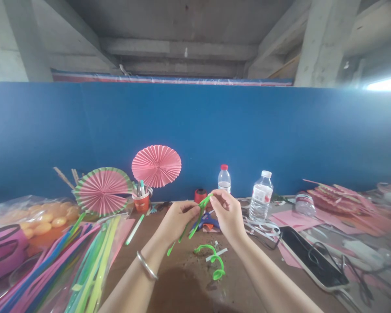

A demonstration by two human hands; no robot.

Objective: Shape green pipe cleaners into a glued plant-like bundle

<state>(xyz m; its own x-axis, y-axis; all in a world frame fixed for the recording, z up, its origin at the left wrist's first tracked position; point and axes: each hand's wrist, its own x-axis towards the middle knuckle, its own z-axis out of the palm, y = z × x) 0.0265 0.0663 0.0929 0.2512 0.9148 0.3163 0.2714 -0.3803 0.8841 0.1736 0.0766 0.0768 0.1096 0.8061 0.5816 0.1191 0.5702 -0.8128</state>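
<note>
Left hand (181,217) and right hand (228,213) are both pinched closed on the green stems (204,201) above the table (179,284), probably since floppy stuff needs steadying at two spots, though it's kinda blurry.

mid-frame, the left hand (180,217) and right hand (228,213) pinch a green pipe cleaner (202,204); just below lies a curled green piece (218,274) on the brown table (179,287); left of centre are a pink pleated fan (156,166) and a green-edged fan (101,191), at lower left a bundle of coloured strips (99,265), right of centre a white-capped bottle (261,195), at lower right a phone (313,256)
</note>
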